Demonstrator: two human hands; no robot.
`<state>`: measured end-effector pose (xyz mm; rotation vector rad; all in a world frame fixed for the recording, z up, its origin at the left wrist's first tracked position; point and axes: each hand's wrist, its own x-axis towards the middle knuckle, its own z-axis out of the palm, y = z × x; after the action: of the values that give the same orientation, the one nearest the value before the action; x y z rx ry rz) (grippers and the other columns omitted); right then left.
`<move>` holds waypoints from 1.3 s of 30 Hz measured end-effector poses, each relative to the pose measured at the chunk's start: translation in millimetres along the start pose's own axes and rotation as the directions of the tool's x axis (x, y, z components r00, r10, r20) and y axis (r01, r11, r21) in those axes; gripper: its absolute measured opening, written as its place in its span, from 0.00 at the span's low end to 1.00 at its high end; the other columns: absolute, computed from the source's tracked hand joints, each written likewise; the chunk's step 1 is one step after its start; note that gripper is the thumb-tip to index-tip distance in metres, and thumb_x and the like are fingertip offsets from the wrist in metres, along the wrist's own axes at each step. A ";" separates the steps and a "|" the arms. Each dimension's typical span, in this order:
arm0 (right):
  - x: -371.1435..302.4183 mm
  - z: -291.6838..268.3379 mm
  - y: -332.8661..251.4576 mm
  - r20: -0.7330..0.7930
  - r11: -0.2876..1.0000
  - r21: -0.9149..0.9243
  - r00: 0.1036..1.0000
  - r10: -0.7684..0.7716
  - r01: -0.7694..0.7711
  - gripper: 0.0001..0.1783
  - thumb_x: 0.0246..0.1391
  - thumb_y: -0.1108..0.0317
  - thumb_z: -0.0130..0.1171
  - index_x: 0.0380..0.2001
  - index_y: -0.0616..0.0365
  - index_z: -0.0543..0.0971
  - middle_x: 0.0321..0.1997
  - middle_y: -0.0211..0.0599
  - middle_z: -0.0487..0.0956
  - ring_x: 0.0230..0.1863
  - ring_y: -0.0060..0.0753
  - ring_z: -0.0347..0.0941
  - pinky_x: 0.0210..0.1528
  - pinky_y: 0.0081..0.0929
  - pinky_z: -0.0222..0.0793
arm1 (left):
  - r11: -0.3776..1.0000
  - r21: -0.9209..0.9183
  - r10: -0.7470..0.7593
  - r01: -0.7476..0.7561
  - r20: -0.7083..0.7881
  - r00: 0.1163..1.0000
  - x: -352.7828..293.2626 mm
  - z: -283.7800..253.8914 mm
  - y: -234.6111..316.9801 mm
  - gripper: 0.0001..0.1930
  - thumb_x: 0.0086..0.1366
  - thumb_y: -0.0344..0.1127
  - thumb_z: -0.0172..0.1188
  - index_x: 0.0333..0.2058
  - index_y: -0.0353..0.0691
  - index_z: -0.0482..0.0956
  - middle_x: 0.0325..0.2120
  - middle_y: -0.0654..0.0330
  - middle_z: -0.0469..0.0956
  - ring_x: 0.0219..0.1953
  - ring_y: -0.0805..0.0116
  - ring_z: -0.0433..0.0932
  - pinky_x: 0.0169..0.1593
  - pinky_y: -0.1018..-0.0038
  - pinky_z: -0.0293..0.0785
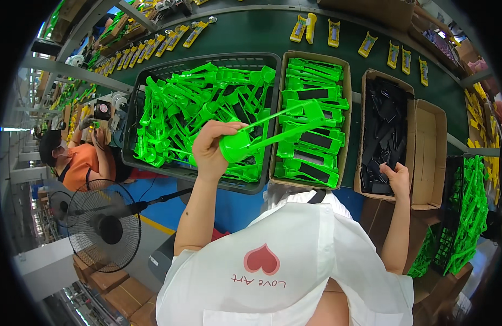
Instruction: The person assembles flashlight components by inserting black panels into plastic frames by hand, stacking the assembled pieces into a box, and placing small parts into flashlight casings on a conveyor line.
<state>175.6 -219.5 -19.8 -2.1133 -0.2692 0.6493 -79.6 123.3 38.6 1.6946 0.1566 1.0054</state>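
My left hand point(210, 146) grips a bright green plastic frame point(286, 130) by its round cup end. The frame's two long arms reach right, above a cardboard box point(346, 119) lined with a column of similar green frames, several with black panels in them. My right hand point(397, 178) is at the near edge of another cardboard box point(365, 76). Its fingers are pinched together among loose black flat pieces point(382, 127); whatever is between the fingertips is too hidden to name. A black plastic crate point(204, 58) heaped with green frames stands at the left.
Yellow parts point(333, 33) lie in rows on a green conveyor belt point(251, 35) beyond the boxes. An open cardboard box point(429, 152) adjoins the black pieces. A fan point(105, 225) and a person in orange point(82, 163) are at left; a green-filled crate point(449, 217) stands right.
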 end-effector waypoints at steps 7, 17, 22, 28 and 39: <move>-15.8 27.5 -40.0 0.159 0.825 0.564 0.981 -0.113 0.003 0.04 0.46 0.72 0.49 0.28 0.59 0.68 0.27 0.35 0.73 0.21 0.19 0.67 0.22 0.14 0.63 | 0.741 -0.501 -0.600 0.446 -0.198 0.775 -13.9 42.3 -1.6 0.07 0.54 0.22 0.55 0.32 0.37 0.72 0.31 0.59 0.73 0.33 0.67 0.75 0.37 0.75 0.73; -29.0 79.0 -61.8 0.417 0.600 0.759 0.896 -0.152 -0.252 0.12 0.51 0.67 0.52 0.32 0.68 0.74 0.32 0.40 0.76 0.33 0.29 0.73 0.37 0.23 0.70 | 0.106 -0.613 -0.750 0.783 0.468 0.467 -43.8 115.8 0.9 0.16 0.63 0.41 0.45 0.44 0.36 0.67 0.36 0.58 0.71 0.36 0.72 0.70 0.39 0.73 0.69; -41.2 92.8 -73.5 0.435 0.582 0.761 0.891 -0.128 -0.288 0.14 0.56 0.69 0.43 0.45 0.59 0.67 0.38 0.36 0.74 0.41 0.29 0.70 0.38 0.27 0.70 | 0.384 -0.414 -0.707 0.826 0.444 0.551 -34.1 142.2 14.6 0.18 0.62 0.38 0.47 0.49 0.35 0.65 0.40 0.59 0.71 0.43 0.77 0.67 0.47 0.80 0.63; -35.4 43.9 -88.0 0.462 0.968 0.247 0.873 -0.154 0.041 0.08 0.52 0.67 0.50 0.25 0.60 0.67 0.15 0.26 0.69 0.14 0.13 0.62 0.15 0.13 0.56 | 0.488 -0.287 -0.768 0.825 0.308 0.562 -30.2 109.9 -2.1 0.13 0.60 0.32 0.51 0.42 0.33 0.71 0.31 0.59 0.74 0.30 0.69 0.75 0.31 0.77 0.72; -42.9 49.3 -109.3 0.498 0.961 -0.180 0.862 -0.096 0.211 0.16 0.50 0.59 0.51 0.28 0.64 0.74 0.15 0.40 0.71 0.18 0.30 0.65 0.24 0.26 0.61 | 0.496 0.093 -0.790 0.863 0.460 0.405 -15.9 94.4 2.8 0.08 0.57 0.28 0.53 0.35 0.33 0.75 0.23 0.62 0.75 0.23 0.76 0.74 0.23 0.82 0.68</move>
<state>118.0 -139.0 60.3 -2.0829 -0.8220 1.0943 -26.4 44.3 29.3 1.3540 0.5495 -0.1671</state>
